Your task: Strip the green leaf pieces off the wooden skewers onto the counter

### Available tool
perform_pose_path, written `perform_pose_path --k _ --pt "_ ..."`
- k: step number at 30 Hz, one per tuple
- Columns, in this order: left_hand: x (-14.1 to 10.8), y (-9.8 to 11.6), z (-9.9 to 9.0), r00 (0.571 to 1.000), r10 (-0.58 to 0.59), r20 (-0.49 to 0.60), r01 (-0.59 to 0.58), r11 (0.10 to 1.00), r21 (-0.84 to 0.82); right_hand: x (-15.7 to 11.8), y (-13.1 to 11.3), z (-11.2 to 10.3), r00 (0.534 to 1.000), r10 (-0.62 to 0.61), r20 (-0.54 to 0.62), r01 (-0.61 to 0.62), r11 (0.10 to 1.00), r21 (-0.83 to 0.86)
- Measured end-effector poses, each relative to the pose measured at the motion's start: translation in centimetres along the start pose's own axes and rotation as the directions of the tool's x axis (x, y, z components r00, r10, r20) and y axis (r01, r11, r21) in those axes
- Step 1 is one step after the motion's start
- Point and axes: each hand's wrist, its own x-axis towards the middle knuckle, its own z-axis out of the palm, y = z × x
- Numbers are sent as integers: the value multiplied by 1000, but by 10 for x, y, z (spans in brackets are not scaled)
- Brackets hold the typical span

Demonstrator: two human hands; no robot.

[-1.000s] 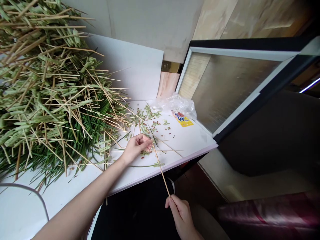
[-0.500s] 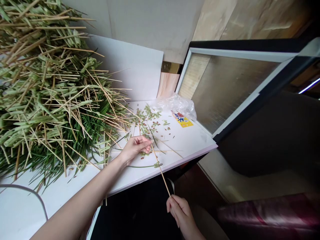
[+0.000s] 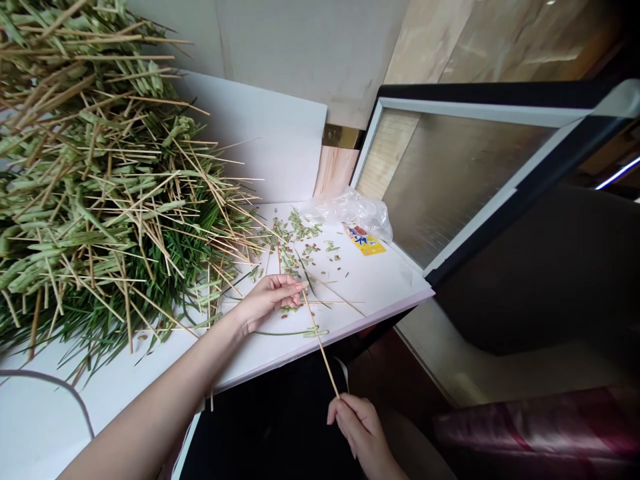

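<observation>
A thin wooden skewer [image 3: 327, 363] slants between my two hands over the table's front edge. The fingers of my left hand [image 3: 277, 298] are pinched at its upper end, where a small pale bit shows at the fingertips. Lower down, in front of the table, my right hand [image 3: 361, 425] is closed round the skewer's other end. Partway along the skewer sits a knotted green stalk [image 3: 315, 331], and a long thin strand runs left from it on the table. Below and behind my left hand lie loose green pieces, small brown bits and a few bare skewers.
A tall heap of skewers with green knotted stalks [image 3: 100, 200] fills the left of the white table [image 3: 377, 287]. Behind the scraps lies a clear plastic bag [image 3: 363, 210] with a yellow label [image 3: 367, 241]. A framed glass panel [image 3: 460, 173] stands at the right.
My right hand has shifted slightly left and down, with the skewer's lower end. The green stalk on the skewer has turned a little. My left hand is almost in the same spot.
</observation>
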Motion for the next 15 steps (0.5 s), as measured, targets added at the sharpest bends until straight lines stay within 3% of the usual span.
perform_pose_path --k 3,8,10,13,15 --pt "0 1 -2 1000 -6 17 6 1000 30 0 1 -2 997 60 38 -64 990 129" --pt "1 0 -5 1000 -10 20 8 993 118 1 -1 0 978 -162 -132 130 966 -224" --pt "1 -2 -5 1000 -12 18 9 989 149 1 -2 2 967 -203 -152 155 947 -281" --pt "1 -2 -6 1000 -6 19 2 985 173 0 -3 2 979 -175 -101 145 958 -247" --pt "0 -1 -5 1000 -3 28 -2 985 173 -1 -3 1 995 -93 -47 84 983 -162"
